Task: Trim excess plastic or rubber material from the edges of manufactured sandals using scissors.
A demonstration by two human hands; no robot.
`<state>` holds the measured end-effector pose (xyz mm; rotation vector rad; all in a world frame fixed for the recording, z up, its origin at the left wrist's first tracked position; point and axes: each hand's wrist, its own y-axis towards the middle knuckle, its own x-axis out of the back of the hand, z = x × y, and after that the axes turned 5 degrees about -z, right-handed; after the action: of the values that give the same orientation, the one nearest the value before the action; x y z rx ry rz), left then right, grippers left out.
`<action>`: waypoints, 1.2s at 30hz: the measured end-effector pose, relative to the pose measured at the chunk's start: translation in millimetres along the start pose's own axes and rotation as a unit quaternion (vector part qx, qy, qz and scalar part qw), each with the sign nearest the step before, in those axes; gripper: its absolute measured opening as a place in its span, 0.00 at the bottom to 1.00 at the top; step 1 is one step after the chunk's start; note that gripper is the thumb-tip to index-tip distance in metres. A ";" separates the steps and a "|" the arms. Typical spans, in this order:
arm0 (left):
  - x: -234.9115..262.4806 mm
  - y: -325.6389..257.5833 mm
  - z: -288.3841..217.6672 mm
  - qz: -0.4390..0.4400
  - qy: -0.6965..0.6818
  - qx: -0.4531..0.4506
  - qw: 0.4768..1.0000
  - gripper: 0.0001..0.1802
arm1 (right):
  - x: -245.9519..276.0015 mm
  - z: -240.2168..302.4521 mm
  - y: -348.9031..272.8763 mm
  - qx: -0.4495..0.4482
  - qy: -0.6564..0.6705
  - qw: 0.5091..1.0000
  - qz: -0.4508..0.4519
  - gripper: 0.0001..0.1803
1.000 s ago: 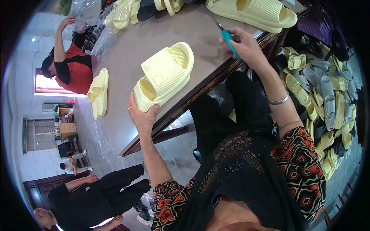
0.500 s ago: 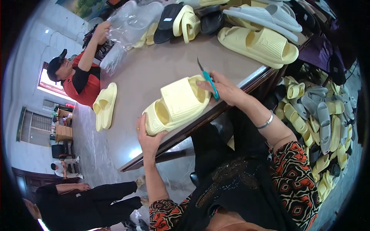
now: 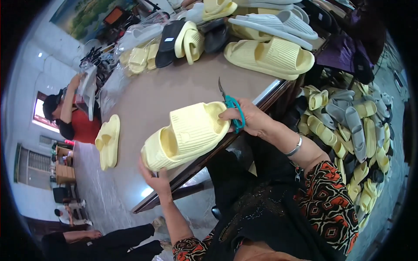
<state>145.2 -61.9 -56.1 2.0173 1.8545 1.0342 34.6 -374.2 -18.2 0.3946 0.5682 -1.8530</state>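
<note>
Between my two hands a pale-yellow ridged slide slipper (image 3: 189, 126) is held tilted above the near edge of the table. My left hand (image 3: 157, 180) grips its left end, the fingers under it and the thumb at its near side. At the other end, my right hand (image 3: 250, 118) pinches the rim by the opening, the thumb reaching inside. That same hand also carries teal-handled scissors (image 3: 235, 114), whose dark, slightly curved blades point up and away. Farther left on the table stands another pair of pale-yellow slippers (image 3: 108, 141).
Along the brown table's (image 3: 174, 82) far side lie yellow, black and grey slippers (image 3: 270, 56). A large heap of slippers (image 3: 361, 126) covers the floor at right. At left a co-worker in red (image 3: 87, 128) holds up grey slippers (image 3: 88, 93); another person (image 3: 104, 243) stands lower left.
The slipper and both my hands have shifted left in view, and the slipper is turned more. The scissors' handles have swung round. The co-worker has lowered their arm, now with grey slippers.
</note>
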 end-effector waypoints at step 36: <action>39.7 4.3 81.2 -0.012 0.145 0.088 0.985 0.14 | 198.1 201.9 77.1 0.404 -0.397 0.722 -0.398 0.23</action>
<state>196.9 -1.4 -99.2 2.0227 2.1807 1.2561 40.2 -663.2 30.5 -0.1873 -0.8644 -2.7786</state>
